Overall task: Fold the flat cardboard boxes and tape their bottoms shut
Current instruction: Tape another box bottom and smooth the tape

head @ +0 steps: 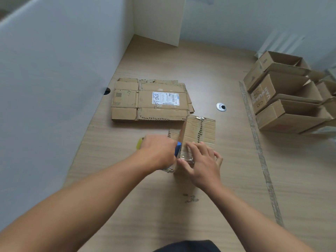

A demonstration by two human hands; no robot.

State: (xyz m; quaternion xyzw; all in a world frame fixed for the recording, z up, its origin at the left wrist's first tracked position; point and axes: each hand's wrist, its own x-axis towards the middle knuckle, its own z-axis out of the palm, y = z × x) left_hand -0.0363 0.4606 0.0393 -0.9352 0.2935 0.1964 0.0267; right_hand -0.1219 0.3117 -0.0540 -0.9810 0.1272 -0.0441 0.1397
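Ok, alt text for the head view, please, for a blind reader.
Two hands tape the bottom of a folded cardboard box on a wooden table: the left hand grips a tape dispenser, the right hand presses on the tape. Flat boxes lie behind it; open folded boxes stand at right.

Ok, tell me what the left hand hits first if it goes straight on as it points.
Probably the small brown cardboard box under the right hand; the blue-and-yellow tape dispenser in the left hand seems to touch it, depth unclear.
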